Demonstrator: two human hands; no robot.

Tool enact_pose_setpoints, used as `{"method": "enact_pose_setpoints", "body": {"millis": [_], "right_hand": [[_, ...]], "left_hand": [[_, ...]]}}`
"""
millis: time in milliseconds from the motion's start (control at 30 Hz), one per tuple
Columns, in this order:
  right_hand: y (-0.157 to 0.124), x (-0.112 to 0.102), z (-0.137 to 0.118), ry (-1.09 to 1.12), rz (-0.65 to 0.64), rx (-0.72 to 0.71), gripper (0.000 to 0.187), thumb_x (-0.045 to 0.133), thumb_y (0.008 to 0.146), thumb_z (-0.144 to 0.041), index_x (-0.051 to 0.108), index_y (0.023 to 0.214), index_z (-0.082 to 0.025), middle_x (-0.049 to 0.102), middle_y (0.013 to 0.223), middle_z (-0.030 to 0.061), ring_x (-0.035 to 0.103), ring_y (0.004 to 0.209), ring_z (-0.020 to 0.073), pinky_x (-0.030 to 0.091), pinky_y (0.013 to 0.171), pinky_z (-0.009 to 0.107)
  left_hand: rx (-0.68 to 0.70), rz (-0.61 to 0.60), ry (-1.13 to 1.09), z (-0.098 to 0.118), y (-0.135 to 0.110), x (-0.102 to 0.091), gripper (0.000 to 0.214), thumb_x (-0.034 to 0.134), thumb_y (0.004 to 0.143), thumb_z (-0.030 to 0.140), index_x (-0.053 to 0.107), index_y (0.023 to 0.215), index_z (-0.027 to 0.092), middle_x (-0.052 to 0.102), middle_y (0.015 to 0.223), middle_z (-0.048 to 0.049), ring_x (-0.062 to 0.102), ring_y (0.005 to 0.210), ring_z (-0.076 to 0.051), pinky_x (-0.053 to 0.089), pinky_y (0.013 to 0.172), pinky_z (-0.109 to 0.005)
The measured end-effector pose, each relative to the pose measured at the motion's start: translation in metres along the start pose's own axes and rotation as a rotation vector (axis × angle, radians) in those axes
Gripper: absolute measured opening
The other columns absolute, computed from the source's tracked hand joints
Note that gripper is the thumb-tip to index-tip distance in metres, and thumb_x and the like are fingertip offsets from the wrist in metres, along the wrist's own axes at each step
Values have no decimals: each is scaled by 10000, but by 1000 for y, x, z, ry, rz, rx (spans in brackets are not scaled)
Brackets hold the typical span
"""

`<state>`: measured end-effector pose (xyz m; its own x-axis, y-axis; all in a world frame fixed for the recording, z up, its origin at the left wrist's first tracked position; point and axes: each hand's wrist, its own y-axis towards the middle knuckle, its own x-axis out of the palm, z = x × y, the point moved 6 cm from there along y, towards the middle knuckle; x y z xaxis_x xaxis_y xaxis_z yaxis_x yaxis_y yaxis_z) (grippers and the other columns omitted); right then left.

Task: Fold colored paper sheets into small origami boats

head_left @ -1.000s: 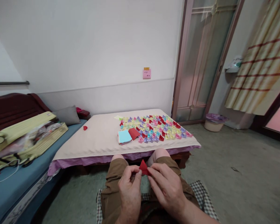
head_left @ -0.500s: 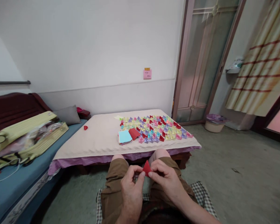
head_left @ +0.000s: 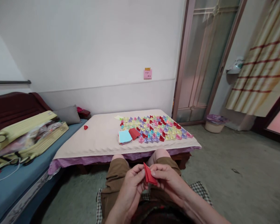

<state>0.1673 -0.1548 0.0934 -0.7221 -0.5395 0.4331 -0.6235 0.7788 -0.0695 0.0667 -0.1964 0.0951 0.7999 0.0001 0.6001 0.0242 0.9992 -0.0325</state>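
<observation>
Between my hands, above my lap, is a small piece of folded red paper [head_left: 149, 176], tilted with its point up. My left hand [head_left: 134, 183] pinches its left edge between thumb and fingers. On the other side, my right hand [head_left: 166, 177] grips it, thumb pressed on the paper's face. Beyond my knees, a stack of square paper [head_left: 125, 137] with a light blue sheet on top lies on the covered table [head_left: 88, 143]. A red sheet [head_left: 134, 133] rests against its right side. Many small folded paper shapes [head_left: 154, 129] in several colours stand in rows to the right.
At the table's left lies a small red folded piece [head_left: 85, 127]. An open yellow suitcase [head_left: 30, 137] rests on the blue-covered sofa [head_left: 25, 180] at left. A lined waste bin [head_left: 214, 123] stands on the floor at right. A pink note [head_left: 147, 74] is stuck on the wall.
The red paper has turned from an upright triangle facing me to a tilted, narrower shape. Both hands have shifted their grip around it.
</observation>
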Motion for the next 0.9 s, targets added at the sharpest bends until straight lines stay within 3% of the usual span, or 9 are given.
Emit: {"method": "enact_pose_setpoints", "body": {"millis": [167,367,467,567,767,900], "right_hand": [[0,3,4,247,-39,86,74,685,675,-167,651,631,-118,584,590,0,472,541,94,342,520,208],[5,-6,16,450,54,171,21,656,636,-125,644,619,-130,596,566,-19,467,472,74,345,457,180],[6,-10,21,489,110,202,31,637,670,-136,641,639,-135,639,604,-5,484,465,74,363,456,179],[6,-12,23,504,138,224,33,634,691,-136,645,662,-125,661,620,13,513,474,80,379,464,183],[7,-11,24,503,161,198,22,651,691,-125,664,677,-114,675,609,15,553,496,88,405,490,194],[7,-8,24,485,165,171,24,658,689,-127,678,682,-114,691,632,26,583,546,107,424,525,210]], "left_hand": [[-19,-35,-86,2,0,3,111,664,802,205,647,782,98,601,692,-32,546,610,-80,395,545,-166],[-35,-42,-127,1,1,5,124,662,797,203,627,760,90,626,737,-65,572,636,-94,387,517,-152],[3,36,-128,2,0,1,117,693,758,181,615,816,115,632,801,-53,590,668,-94,407,543,-151],[83,125,-93,7,-1,-1,248,719,712,167,602,931,159,624,928,-42,596,713,-95,438,592,-170],[257,169,250,18,0,1,372,783,510,142,621,844,169,524,1162,-68,614,710,-121,500,661,-261],[393,254,681,25,-3,2,219,689,586,119,676,795,181,487,1195,-94,611,838,-180,505,626,-260]]}}
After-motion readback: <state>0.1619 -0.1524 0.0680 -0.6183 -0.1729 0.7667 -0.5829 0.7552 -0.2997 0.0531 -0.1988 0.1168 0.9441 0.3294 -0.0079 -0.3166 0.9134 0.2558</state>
